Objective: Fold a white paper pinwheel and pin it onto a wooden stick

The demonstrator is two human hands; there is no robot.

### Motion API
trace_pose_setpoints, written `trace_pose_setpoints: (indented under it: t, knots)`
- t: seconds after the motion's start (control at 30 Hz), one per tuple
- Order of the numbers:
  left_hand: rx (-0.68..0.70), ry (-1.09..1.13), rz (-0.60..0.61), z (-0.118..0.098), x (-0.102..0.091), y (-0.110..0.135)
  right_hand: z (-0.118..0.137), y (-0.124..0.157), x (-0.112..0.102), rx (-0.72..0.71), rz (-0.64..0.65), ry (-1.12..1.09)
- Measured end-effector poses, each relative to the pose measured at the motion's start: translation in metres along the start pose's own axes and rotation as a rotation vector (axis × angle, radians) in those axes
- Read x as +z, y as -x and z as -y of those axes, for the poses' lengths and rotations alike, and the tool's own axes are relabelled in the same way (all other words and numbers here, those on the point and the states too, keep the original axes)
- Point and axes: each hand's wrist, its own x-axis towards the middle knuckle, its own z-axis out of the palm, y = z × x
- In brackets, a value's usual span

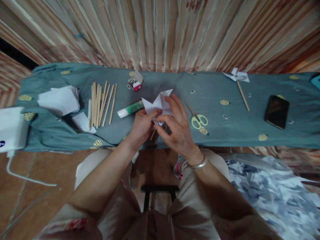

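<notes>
A white paper pinwheel point(160, 102), its corners folded into points, is held above the front middle of the cloth. My left hand point(143, 126) grips it from the left with the thumb pressed on its centre. On the other side, my right hand point(177, 127) has thumb and index finger closed at the paper's lower edge, the other fingers bent over its right side. Behind the paper, a green and white glue stick point(130, 109) lies on its side. Partly hidden below the hands is a wooden stick point(153, 134). Scissors point(199, 120) with pale green handles lie right of my right hand.
Several wooden sticks point(102, 105) and a stack of white paper point(59, 100) lie left. A small open box point(135, 82) holds metal pins. Right are a pinwheel on a stick point(242, 95) and a phone point(277, 111). A bag of folded paper point(275, 190) stands below the table's right.
</notes>
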Motion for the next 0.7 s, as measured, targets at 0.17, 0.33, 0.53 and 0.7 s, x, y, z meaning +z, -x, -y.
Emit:
trace_pose_setpoints:
  t: [0.17, 0.33, 0.53, 0.7]
  knots:
    - [-0.015, 0.013, 0.007, -0.001, 0.001, 0.003, -0.001, -0.001, 0.001, 0.033, -0.036, -0.013]
    - [-0.006, 0.081, 0.014, 0.0, 0.001, 0.002, -0.008, -0.002, 0.0, 0.053, -0.097, 0.035]
    - [-0.047, 0.068, 0.022, 0.003, 0.001, 0.002, -0.012, -0.001, 0.0, 0.078, -0.138, 0.061]
    - [-0.049, 0.046, 0.026, 0.003, 0.0, 0.003, -0.012, -0.001, 0.0, 0.049, -0.159, 0.062]
